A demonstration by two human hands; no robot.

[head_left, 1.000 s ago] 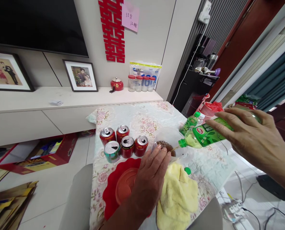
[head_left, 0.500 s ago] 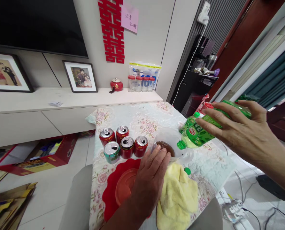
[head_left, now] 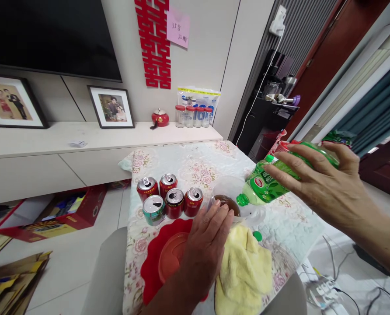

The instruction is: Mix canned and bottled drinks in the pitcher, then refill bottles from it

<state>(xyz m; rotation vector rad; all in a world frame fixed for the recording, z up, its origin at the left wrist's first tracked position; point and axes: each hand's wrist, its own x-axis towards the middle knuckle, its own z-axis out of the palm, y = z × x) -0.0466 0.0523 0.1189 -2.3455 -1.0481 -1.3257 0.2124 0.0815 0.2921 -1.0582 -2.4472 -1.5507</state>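
My right hand grips a green-labelled drink bottle, tilted with its green neck pointing down-left. The mouth is at the right side of a clear plastic bowl with brown liquid in it. Pale liquid shows inside the bottle near the neck. Over the bowl's near-left rim lies my left hand, fingers together and thumb hidden. A red scalloped plate is partly under my left forearm. Close by are a folded yellow cloth and a loose green cap.
Several opened drink cans, red ones and one green, stand left of the bowl. Another green bottle is behind the tilted one. Beyond the flowered tablecloth runs a white cabinet with lidded jars. Cables and a power strip lie lower right.
The bottle and my right hand have shifted slightly left and down, bringing the mouth closer over the bowl. My left hand stays at the rim.
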